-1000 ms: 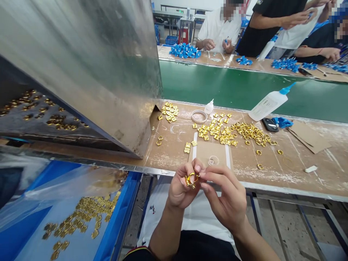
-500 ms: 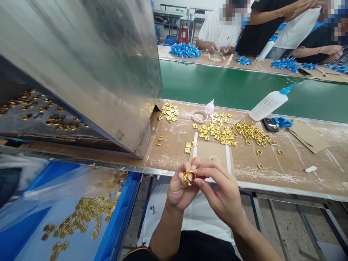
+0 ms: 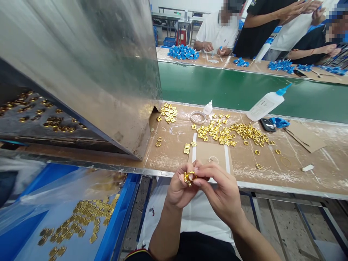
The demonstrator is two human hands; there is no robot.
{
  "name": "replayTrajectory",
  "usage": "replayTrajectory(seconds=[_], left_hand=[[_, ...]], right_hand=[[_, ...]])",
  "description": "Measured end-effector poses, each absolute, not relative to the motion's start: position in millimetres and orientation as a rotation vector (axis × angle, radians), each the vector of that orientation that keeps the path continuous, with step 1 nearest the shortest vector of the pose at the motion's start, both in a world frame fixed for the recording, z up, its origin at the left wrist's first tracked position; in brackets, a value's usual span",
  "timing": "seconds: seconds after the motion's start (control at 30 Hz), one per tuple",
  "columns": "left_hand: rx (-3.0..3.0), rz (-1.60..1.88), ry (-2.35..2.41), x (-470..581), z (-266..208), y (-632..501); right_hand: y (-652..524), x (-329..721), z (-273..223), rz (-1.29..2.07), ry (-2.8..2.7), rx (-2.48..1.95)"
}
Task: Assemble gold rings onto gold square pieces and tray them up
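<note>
My left hand (image 3: 175,192) is closed around a small gold ornament, its fingers curled and thumb pressed on it. Against that ornament sits a gold ring (image 3: 191,174), pinched between the thumb and fingertips of my right hand (image 3: 224,192). Whether the ring and ornament are joined I cannot tell, as fingers cover part of both. Just beyond my hands lies a cardboard sheet (image 3: 206,152) with white tape strips along its sides. Past it are a pile of square gold pieces (image 3: 214,130) and a heap of gold rings (image 3: 248,132).
A large metal housing (image 3: 108,72) rises on the left. A white bottle with a blue nozzle (image 3: 265,106), a small glue bottle (image 3: 208,108), a tape roll (image 3: 198,116) and a black device (image 3: 268,125) stand near the green belt (image 3: 212,83). Co-workers sit and stand beyond.
The camera view has shifted slightly. Both hands keep nearly the same grip, with the ring turned a little between my fingers.
</note>
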State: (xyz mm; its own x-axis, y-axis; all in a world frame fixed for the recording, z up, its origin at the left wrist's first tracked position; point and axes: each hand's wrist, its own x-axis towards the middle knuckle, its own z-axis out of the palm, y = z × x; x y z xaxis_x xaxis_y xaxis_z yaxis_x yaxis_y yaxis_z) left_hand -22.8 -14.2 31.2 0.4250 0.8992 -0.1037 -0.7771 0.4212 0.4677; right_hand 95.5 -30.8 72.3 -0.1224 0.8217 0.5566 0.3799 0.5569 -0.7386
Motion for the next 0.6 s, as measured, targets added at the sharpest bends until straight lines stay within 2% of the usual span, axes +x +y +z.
replayTrajectory(seconds=[0.27, 0.6], left_hand=[[0.414, 1.116, 0.384, -23.3, 29.2, -14.6], [0.408, 1.126, 0.385, -26.9, 22.0, -15.8]], right_hand=[[-28.1, 96.7, 77.3, 0.595, -1.734, -1.041], [-13.7, 102.3, 93.7, 0.855, -1.85, -1.028]])
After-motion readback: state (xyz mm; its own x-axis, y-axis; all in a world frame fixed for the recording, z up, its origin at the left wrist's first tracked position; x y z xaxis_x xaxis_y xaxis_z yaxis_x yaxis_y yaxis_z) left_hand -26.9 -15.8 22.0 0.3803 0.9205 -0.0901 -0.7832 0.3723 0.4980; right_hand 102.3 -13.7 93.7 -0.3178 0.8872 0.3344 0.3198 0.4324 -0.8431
